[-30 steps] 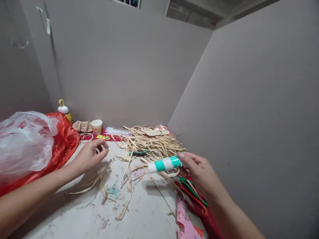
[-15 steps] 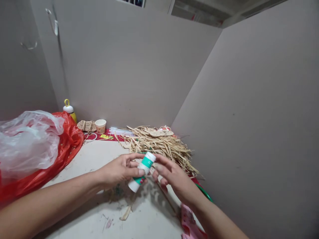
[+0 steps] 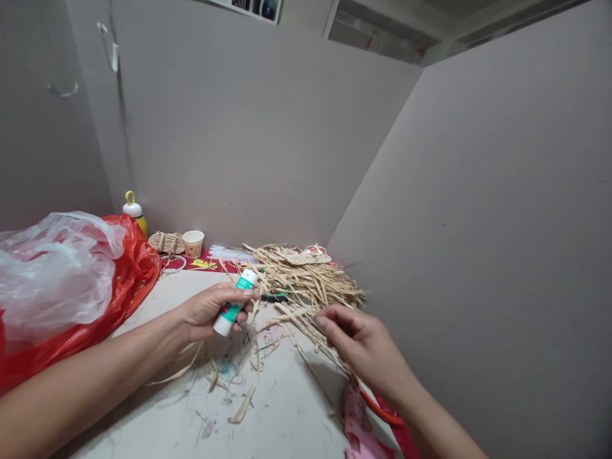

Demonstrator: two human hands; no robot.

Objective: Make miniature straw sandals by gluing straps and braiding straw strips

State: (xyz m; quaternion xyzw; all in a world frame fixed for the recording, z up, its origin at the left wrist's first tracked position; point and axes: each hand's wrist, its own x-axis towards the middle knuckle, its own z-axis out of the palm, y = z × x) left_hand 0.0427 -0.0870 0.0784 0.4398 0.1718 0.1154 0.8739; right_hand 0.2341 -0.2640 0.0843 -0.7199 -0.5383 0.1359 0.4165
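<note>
My left hand [image 3: 206,310] is closed round a green and white glue stick [image 3: 235,302], held tilted above the paint-stained white table [image 3: 282,414]. My right hand [image 3: 361,344] hovers low at the near edge of a heap of dry straw strips [image 3: 306,280], its fingers curled together; whether they pinch a strip is unclear. Loose straw strips [image 3: 239,382] lie scattered on the table beneath both hands. A dark green-handled tool [image 3: 273,297] lies in the straw just beyond the glue stick.
A red plastic bag [image 3: 129,280] with a clear bag [image 3: 52,274] on top fills the left side. At the back stand a yellow bottle [image 3: 132,213], a woven piece [image 3: 165,242] and a paper cup [image 3: 194,243]. Grey partition walls close the back and right. Pink paper [image 3: 357,417] lies near my right wrist.
The glue stick passed from my right hand to my left, which drew it left. My right hand let go and dropped toward the straw heap.
</note>
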